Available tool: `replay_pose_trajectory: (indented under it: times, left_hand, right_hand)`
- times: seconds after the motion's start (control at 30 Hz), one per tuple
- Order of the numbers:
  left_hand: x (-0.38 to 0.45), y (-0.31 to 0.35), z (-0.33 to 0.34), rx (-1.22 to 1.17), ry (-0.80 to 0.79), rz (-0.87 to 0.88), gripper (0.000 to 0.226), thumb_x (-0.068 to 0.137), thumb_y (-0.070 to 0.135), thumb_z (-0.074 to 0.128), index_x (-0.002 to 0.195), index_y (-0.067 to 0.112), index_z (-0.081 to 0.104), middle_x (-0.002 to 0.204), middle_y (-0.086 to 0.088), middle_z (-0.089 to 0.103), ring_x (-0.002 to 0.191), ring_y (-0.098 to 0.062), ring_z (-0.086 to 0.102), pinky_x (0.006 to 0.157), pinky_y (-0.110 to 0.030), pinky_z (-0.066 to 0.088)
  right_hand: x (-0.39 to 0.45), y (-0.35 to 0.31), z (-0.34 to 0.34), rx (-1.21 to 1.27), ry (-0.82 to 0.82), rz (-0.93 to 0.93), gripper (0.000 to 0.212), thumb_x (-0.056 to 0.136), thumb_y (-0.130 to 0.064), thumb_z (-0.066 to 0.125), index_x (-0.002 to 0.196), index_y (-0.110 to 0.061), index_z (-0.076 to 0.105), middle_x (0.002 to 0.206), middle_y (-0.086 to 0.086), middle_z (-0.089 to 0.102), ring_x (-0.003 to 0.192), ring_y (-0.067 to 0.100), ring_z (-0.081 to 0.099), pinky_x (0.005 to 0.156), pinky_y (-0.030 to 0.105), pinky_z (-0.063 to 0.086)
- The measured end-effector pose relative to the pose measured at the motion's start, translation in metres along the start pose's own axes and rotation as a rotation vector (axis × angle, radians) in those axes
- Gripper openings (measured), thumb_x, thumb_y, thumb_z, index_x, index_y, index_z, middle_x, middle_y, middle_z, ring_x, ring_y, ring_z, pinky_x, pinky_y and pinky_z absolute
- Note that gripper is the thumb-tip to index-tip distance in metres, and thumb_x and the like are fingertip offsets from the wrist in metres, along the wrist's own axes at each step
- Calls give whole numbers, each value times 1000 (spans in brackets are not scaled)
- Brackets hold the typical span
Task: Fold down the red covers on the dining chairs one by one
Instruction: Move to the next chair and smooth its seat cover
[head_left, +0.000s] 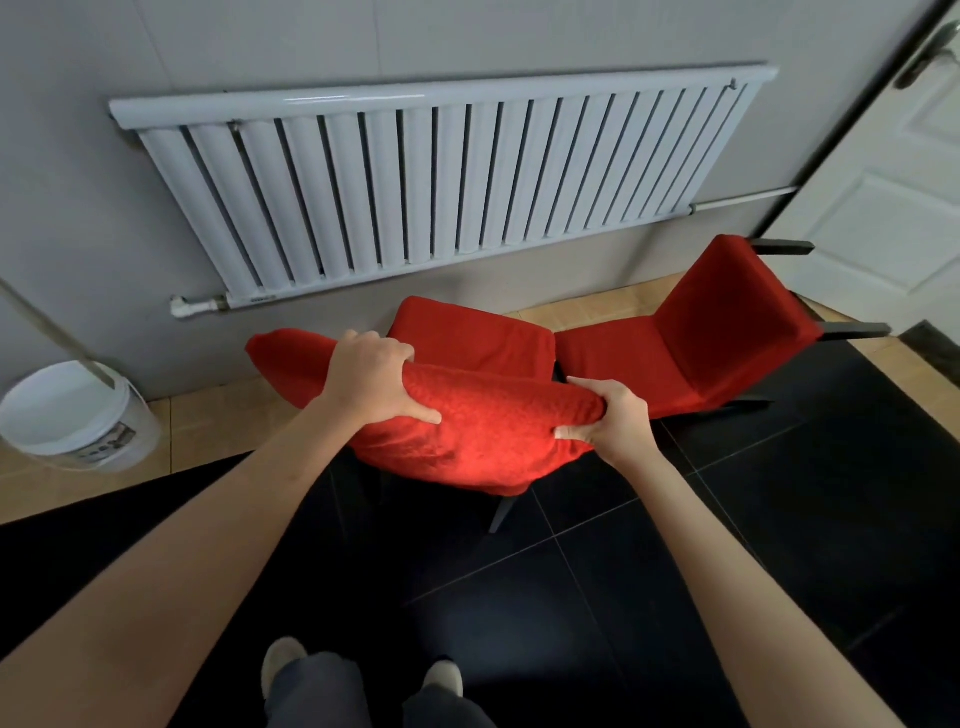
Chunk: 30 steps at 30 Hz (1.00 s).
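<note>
Left hand (376, 382) and right hand (605, 418) clamp near chair's red cover (493, 426); fold-down under way; next, push fabric downward.

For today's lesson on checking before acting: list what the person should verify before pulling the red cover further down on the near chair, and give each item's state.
1. Left hand grips the red cover: ok.
2. Right hand grips the cover's right edge: ok.
3. Cover fully down over the backrest: not ok, it is bunched at the top.
4. Second chair clear of the near one: cannot tell, they look close.
5. Bucket out of the way: ok.
</note>
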<state>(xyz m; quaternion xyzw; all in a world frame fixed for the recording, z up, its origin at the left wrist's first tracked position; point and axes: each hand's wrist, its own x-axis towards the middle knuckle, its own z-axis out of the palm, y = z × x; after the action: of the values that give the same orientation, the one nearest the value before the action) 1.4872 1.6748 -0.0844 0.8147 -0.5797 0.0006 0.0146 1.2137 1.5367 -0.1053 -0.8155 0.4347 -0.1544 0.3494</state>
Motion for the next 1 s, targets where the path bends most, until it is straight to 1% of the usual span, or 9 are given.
replay_pose_trajectory:
  times: [0.13,0.33,0.47,0.57,0.67,0.73,0.83,0.97,1.0]
  left_hand:
    - [2,0,1,2,-5,19,88,37,97,45,78,21,59,63,12,50,64,-13,46,70,-31,29]
    - [4,-3,1,10,-18,80,86,43,96,46,86,23,56,63,16,33,66,-12,40,70,-32,29]
    - [1,-10,5,-31,-23,109,92,46,95,48,107,28,59,87,11,57,82,-15,51,78,-34,35]
    - [2,-10,5,-103,-42,124,104,47,94,49,130,32,47,112,6,63,101,-19,57,91,-39,39]
    - [8,-11,-2,-180,-33,182,107,49,93,49,136,33,41,112,8,63,103,-18,57,94,-40,40]
    - [14,-6,-5,-234,-15,212,103,51,92,48,135,33,42,108,10,63,101,-16,57,93,-39,40]
    - [25,10,-9,-307,9,248,93,57,87,52,133,33,45,103,13,63,98,-15,57,92,-40,38]
    - [46,43,-13,-346,16,312,88,60,85,53,131,34,46,99,15,63,95,-13,57,91,-38,37]
    - [52,54,-13,-353,17,324,88,61,85,52,131,34,46,99,15,63,95,-12,57,91,-38,37]
  right_hand:
    - [0,0,0,0,5,21,86,52,-28,92,130,-11,60,127,11,60,124,27,51,102,32,37]
    - [-2,-4,0,-29,27,108,92,51,-31,93,134,-16,56,131,12,56,128,31,48,107,45,37]
    - [-9,-9,3,-49,77,174,101,51,-27,94,141,-17,48,137,10,53,131,30,44,109,43,34]
    - [-11,-10,-3,-86,52,231,108,51,-24,95,145,-19,42,142,8,49,135,28,40,111,42,32]
    - [-13,-10,-14,-123,13,289,115,53,-19,95,150,-22,33,147,10,44,138,30,37,112,44,31]
    - [-16,-5,-23,-122,-20,326,117,54,-15,94,152,-24,29,145,12,45,134,30,41,107,42,36]
    - [-23,4,-36,-70,-19,385,116,58,-11,92,152,-27,26,141,12,48,122,29,52,89,33,45]
    - [-32,24,-55,-68,39,456,110,62,-17,91,151,-31,27,139,9,50,114,24,54,88,33,48]
    - [-33,30,-61,-75,44,466,109,64,-19,90,151,-31,27,139,8,50,112,22,54,83,30,49]
